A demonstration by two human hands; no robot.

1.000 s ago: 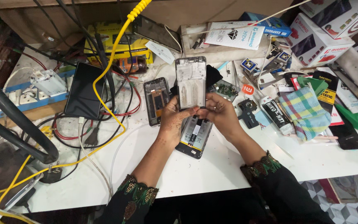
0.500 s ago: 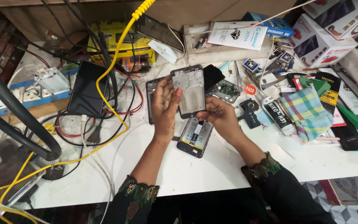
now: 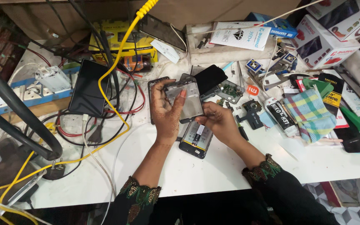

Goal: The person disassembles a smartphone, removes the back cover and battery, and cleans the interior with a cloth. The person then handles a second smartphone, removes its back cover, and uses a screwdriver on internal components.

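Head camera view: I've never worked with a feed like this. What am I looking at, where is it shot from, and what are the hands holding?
The one picture comes from a camera worn on a person's head, looking down at their own two bare hands over a cluttered white worktable. No machine is involved.

The left hand and right hand together hold a thin grey rectangular phone panel tilted above the table. Under them lies an opened phone with its battery showing.

Around them: a black tablet lying flat, a yellow cable, a tangle of red and black wires, a checked blue-green cloth, a small black part and white cardboard boxes.
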